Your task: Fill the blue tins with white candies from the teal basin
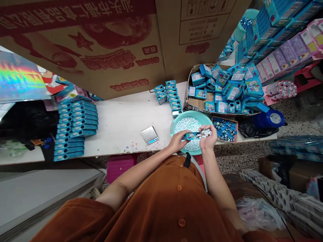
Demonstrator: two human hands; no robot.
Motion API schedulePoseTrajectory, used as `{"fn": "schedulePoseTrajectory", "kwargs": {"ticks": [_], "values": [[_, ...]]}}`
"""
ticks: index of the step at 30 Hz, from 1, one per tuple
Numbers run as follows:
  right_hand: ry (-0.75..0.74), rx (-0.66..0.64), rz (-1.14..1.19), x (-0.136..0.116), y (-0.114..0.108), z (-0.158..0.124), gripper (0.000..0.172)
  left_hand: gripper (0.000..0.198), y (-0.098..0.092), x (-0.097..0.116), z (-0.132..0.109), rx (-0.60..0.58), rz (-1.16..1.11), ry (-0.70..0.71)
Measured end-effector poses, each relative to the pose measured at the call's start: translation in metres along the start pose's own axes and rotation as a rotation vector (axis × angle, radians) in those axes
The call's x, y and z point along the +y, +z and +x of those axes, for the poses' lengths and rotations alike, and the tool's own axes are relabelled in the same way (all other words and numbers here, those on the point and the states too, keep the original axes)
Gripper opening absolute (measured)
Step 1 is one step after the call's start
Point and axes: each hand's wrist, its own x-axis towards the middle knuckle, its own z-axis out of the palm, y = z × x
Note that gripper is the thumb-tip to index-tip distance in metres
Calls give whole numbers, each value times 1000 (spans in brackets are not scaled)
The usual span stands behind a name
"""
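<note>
My left hand (178, 142) is closed around a small blue tin (191, 136) with a printed label, held over a mint-green basin (173, 128). Small white candies (188, 123) fill much of that basin. My right hand (209, 139) is cupped, palm up, at the tin's right end, with a heap of white candies (206, 132) in it. Some candies sit right at the end of the tin; whether any are inside it is hidden.
A small digital scale (149, 135) lies left of the basin. A carton of blue tins (224, 84) stands behind, and a tray of blue and silver caps (224, 129) is at the right. Stacked blue boxes (84, 119) stand left. Large cardboard cartons (121, 43) wall off the back.
</note>
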Motion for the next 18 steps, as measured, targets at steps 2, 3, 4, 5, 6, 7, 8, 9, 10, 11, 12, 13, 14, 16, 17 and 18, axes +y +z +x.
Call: {"fn": "schedulePoseTrajectory", "kwargs": {"ticks": [2, 3, 4, 5, 6, 7, 8, 9, 10, 11, 12, 13, 14, 16, 17, 18], "values": [[-2, -8, -19, 0, 0, 0, 33, 45, 1, 1, 1, -18, 4, 13], [-13, -13, -38, 0, 0, 1, 35, 45, 1, 1, 1, -27, 2, 15], [-29, -15, -55, 1, -1, 2, 36, 44, 1, 0, 2, -32, -6, 8], [-44, -14, -65, 3, -1, 3, 37, 43, 2, -1, 2, -31, -18, -10], [-50, -9, -67, 5, -1, 5, 37, 41, 3, -2, 2, -27, -31, -33], [-44, 1, -62, 7, -2, 7, 38, 41, 4, -3, 2, -23, -41, -54], [-28, 14, -52, 8, -2, 9, 39, 41, 5, -5, 2, -21, -47, -69], [-9, 27, -44, 10, -2, 10, 41, 41, 5, -6, 2, -23, -49, -76], [6, 36, -42, 11, -2, 10, 42, 41, 6, -7, 1, -27, -50, -79], [10, 39, -45, 11, -2, 10, 43, 40, 6, -7, 1, -27, -54, -82], [-2, 39, -52, 12, -1, 10, 44, 39, 6, -7, 2, -24, -62, -85], [-22, 36, -58, 12, -1, 9, 45, 38, 6, -7, 2, -16, -70, -90], [-41, 33, -59, 12, -1, 7, 45, 38, 5, -7, 3, -8, -78, -94], [-58, 35, -41, 12, 0, 5, 44, 38, 4, -6, 5, -3, -86, -90], [-55, 39, -28, 12, 0, 5, 44, 37, 4, -6, 7, -10, -86, -82], [-44, 40, -21, 12, 0, 5, 43, 37, 3, -6, 8, -21, -84, -72]]}}
